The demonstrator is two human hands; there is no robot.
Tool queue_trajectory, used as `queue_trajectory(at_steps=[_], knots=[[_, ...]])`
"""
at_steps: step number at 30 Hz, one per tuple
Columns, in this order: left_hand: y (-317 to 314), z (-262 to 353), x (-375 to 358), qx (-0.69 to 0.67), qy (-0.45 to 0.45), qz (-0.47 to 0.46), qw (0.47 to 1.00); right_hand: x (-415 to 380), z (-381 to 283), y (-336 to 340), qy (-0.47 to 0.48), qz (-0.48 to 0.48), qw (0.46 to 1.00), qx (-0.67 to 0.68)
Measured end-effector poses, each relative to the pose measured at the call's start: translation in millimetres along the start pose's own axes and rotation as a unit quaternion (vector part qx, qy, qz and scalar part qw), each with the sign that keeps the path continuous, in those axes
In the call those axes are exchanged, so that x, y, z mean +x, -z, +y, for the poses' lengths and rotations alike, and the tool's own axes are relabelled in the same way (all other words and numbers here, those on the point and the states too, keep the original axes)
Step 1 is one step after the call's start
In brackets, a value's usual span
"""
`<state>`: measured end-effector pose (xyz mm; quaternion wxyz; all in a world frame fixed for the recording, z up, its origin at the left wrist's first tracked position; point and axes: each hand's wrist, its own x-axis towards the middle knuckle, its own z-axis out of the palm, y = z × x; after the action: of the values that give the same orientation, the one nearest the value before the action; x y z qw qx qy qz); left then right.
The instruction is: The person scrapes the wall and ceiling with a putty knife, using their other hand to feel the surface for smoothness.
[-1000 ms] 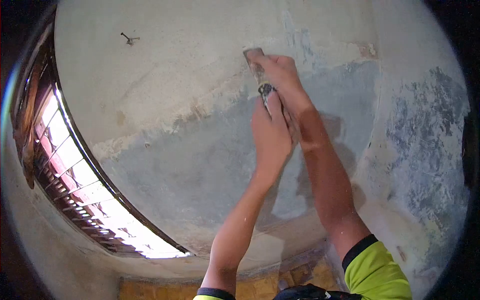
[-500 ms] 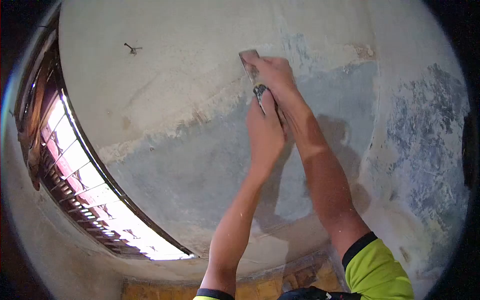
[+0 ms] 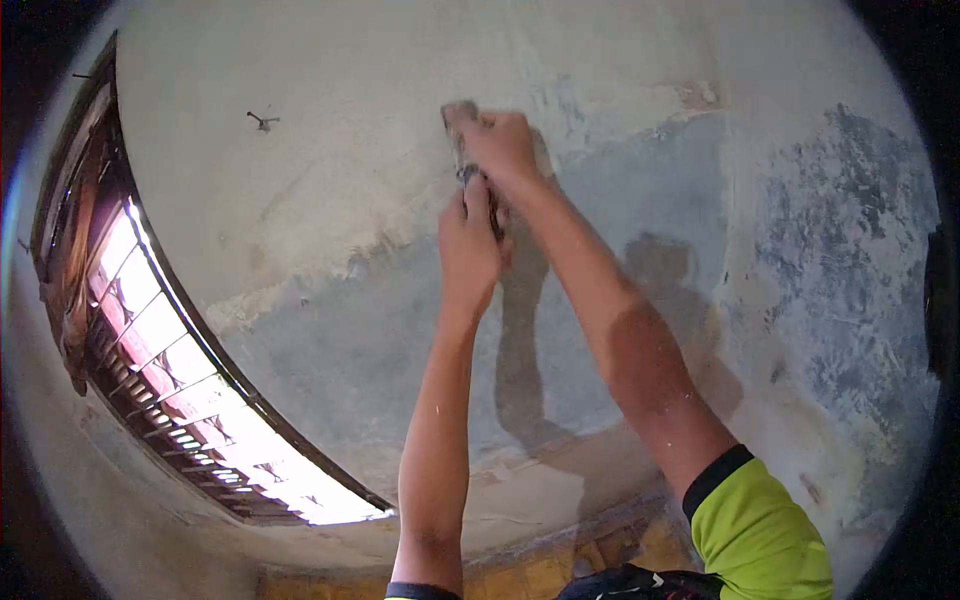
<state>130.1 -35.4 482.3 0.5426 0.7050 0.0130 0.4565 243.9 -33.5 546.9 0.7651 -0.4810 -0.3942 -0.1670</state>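
Observation:
Both hands are on one scraper with a broad flat blade, raised against the painted wall. My left hand is wrapped around its dark handle. Higher up, my right hand grips the blade close to its tip, fingers pressed on it and slightly smeared by motion. The blade's end shows just past the right fingers, near where pale, scraped plaster meets a blue-grey painted patch. Part of the blade is hidden by my right hand.
At the left is a barred window with bright light behind and a brown cloth hanging at its frame. A metal hook sticks out of the wall. Flaking blue paint covers the wall at the right; yellowish tiles show below.
Both hands and the scraper have shifted left along the wall, their shadow moving with them. Each hand keeps its hold, and the view has shifted slightly.

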Motion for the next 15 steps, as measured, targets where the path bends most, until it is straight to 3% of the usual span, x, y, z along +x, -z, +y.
queue_trajectory(at_steps=[3,4,7,9,10,11,12,13,15], knots=[[12,-72,-60,0.076,-0.024,0.008,0.997,-75,38,27,-0.023,-0.067,0.997,-0.043],[16,-81,-101,0.041,0.066,-0.025,0.997,-115,58,43,-0.056,-0.107,0.992,-0.025],[31,-183,-226,0.095,0.137,-0.035,0.985,-253,123,92,-0.101,-0.191,0.975,-0.046],[39,-236,-318,0.092,0.272,-0.058,0.956,-346,141,134,-0.265,-0.248,0.927,-0.094],[35,-255,-362,0.035,0.250,-0.040,0.967,-383,135,156,-0.352,-0.270,0.892,-0.087],[33,-266,-398,0.038,0.299,-0.007,0.953,-425,142,177,-0.414,-0.296,0.856,-0.090],[31,-277,-434,0.039,0.347,0.028,0.937,-487,163,197,-0.494,-0.228,0.836,0.071],[24,-268,-458,-0.035,0.345,0.063,0.936,-504,138,213,-0.479,-0.264,0.836,-0.034],[20,-325,-542,-0.152,0.413,0.123,0.890,-588,155,252,-0.583,-0.283,0.759,0.063]])
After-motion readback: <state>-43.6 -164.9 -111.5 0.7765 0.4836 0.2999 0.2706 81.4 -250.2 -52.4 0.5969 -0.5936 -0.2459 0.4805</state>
